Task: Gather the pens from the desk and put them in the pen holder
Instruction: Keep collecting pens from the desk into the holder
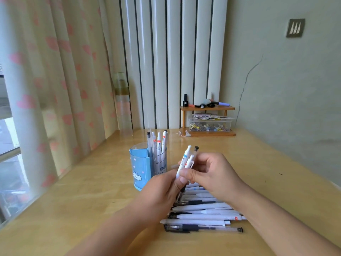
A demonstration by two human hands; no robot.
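Note:
A blue pen holder (140, 169) with a cartoon print stands on the wooden desk (88, 196), with several white pens (158, 143) upright in its clear part. Just right of the holder, my left hand (162, 189) and my right hand (214, 174) together hold a small bunch of pens (186, 159), tips pointing up. My right thumb pinches the bunch from the front. Under my hands lies a pile of several white and black pens (203, 215) on the desk.
A small wooden shelf (207, 108) at the back holds small bottles and markers, with a clear box of clips (210, 124) beneath it. A tall clear bottle (122, 104) stands by the heart-print curtain (55, 80) on the left. The wall runs along the right side.

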